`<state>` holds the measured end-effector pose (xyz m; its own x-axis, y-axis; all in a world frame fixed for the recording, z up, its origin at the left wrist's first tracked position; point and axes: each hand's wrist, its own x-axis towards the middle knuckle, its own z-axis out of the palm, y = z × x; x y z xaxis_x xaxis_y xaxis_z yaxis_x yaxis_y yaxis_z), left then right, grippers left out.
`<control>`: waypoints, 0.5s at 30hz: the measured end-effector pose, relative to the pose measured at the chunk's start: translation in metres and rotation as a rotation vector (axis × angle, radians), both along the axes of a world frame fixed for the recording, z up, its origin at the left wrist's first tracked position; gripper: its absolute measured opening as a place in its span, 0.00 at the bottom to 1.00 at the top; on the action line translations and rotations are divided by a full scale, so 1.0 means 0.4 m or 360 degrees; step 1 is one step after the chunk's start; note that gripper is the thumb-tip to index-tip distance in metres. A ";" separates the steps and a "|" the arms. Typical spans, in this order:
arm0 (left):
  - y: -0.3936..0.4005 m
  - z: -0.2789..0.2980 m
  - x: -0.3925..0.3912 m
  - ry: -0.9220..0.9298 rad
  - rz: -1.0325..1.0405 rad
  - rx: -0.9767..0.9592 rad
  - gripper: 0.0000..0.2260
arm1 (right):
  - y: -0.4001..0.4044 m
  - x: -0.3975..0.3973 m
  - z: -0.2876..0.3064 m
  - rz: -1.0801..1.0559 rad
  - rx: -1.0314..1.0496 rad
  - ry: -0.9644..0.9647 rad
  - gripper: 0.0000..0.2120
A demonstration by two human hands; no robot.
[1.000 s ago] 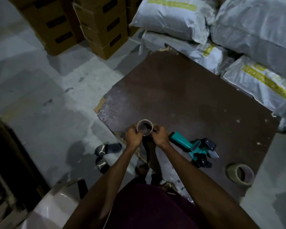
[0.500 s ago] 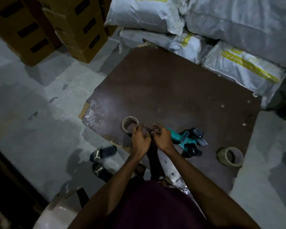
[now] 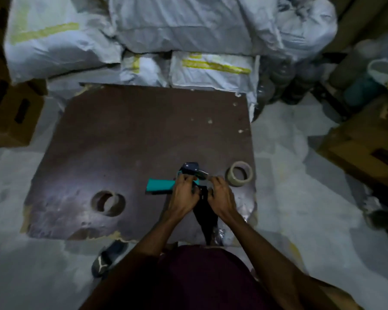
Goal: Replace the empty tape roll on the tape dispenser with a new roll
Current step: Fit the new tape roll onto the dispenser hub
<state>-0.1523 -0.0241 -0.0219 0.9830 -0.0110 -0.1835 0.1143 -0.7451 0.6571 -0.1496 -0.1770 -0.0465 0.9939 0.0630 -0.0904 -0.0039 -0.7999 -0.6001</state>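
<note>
The tape dispenser [image 3: 160, 185], with a teal handle and a black head, lies on the brown board [image 3: 132, 135] near its front right. My left hand [image 3: 184, 192] is closed over the dispenser's middle. My right hand [image 3: 221, 194] curls against its right end by the metal plate. My fingers hide the dispenser's hub. An empty cardboard tape core [image 3: 108, 203] lies flat on the board to the left, apart from both hands. A fuller roll of pale tape [image 3: 239, 174] lies flat just right of my right hand.
White sacks [image 3: 179, 30] are piled behind the board. Cardboard boxes stand at the left [image 3: 11, 115] and right [image 3: 363, 151]. A sandal [image 3: 105, 258] lies on the grey floor by the board's front edge. Dark bottles [image 3: 278, 86] stand at the back right.
The empty core left my hands and now lies on the board to the left. Both hands moved right onto the dispenser. The view swung right.
</note>
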 end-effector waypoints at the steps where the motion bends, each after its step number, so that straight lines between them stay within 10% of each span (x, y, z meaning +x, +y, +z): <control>1: -0.023 -0.004 0.006 -0.0003 -0.0045 0.0014 0.15 | -0.035 -0.006 -0.005 -0.0068 -0.0045 -0.0004 0.21; 15: -0.115 -0.033 0.027 0.0091 -0.0218 -0.0039 0.15 | -0.207 0.028 -0.031 -0.0258 -0.0333 0.0270 0.18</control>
